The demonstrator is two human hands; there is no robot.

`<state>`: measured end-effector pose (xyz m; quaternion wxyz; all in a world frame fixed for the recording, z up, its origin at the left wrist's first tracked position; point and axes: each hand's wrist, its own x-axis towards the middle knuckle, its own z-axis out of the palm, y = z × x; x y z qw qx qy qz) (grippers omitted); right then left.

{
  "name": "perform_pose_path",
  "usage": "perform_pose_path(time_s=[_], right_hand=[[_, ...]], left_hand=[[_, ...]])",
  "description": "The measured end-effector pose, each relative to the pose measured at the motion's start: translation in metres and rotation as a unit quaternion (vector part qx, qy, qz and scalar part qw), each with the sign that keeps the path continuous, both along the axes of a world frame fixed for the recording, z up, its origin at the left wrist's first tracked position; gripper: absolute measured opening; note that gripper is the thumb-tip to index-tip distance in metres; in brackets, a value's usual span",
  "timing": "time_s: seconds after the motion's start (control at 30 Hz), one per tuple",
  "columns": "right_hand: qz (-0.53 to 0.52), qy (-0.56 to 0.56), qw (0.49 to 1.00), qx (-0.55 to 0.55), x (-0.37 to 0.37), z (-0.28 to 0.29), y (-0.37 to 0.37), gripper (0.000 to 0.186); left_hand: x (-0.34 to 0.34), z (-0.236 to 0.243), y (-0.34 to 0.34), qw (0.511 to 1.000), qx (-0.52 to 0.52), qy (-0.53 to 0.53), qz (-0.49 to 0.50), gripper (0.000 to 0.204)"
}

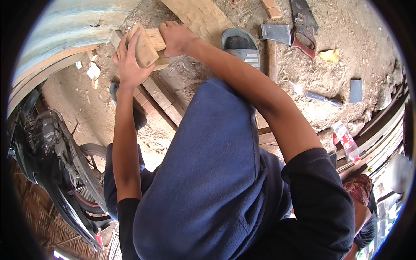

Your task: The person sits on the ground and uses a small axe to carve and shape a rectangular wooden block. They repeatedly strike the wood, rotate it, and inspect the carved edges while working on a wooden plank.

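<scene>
At the upper left, my left hand point(130, 67) is closed around a smooth wooden block point(146, 51), its fingers on the far left side and its thumb at the near edge. Just right of it, my right hand point(177, 39) curls against the end of a second, shorter piece of wood point(156, 39) that juts out from behind the block. Both pieces rest over further timber, and how they touch is partly hidden by my fingers. Under my hands, long wooden beams point(161, 97) run toward my knee.
A wide plank point(197, 17) lies beyond my right hand. Rightward are a sandalled foot point(241, 45), a hatchet point(276, 34), a handsaw point(304, 37), a chisel point(323, 99) and a plastic bottle point(346, 141). A motorbike point(56, 151) stands left; another person point(362, 208) is at lower right.
</scene>
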<state>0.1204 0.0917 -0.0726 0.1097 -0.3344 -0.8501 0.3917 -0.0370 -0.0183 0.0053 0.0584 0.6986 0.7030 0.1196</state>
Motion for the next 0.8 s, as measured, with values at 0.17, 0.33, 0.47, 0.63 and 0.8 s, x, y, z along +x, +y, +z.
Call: perform_pose_path(time_s=[0.17,0.33,0.47,0.63,0.8], right_hand=[[-0.005,-0.007,1.000,0.000,-0.002,-0.003,0.000,0.064],[-0.001,0.038,0.999,-0.017,0.002,-0.023,0.005,0.062],[-0.007,0.083,0.996,0.024,0.010,-0.030,0.001,0.060],[-0.017,0.083,0.995,0.060,0.062,0.020,0.003,0.061],[-0.379,0.039,0.921,0.077,0.196,0.007,0.005,0.045]], left_hand=[[0.005,0.004,0.003,1.000,-0.011,-0.003,-0.003,0.106],[0.010,-0.007,0.012,0.999,0.006,-0.035,-0.001,0.112],[0.017,-0.009,0.016,1.000,-0.001,-0.007,-0.012,0.114],[0.022,-0.013,0.015,0.999,-0.004,-0.033,-0.028,0.117],[0.034,-0.011,0.024,0.999,-0.026,0.023,-0.024,0.120]])
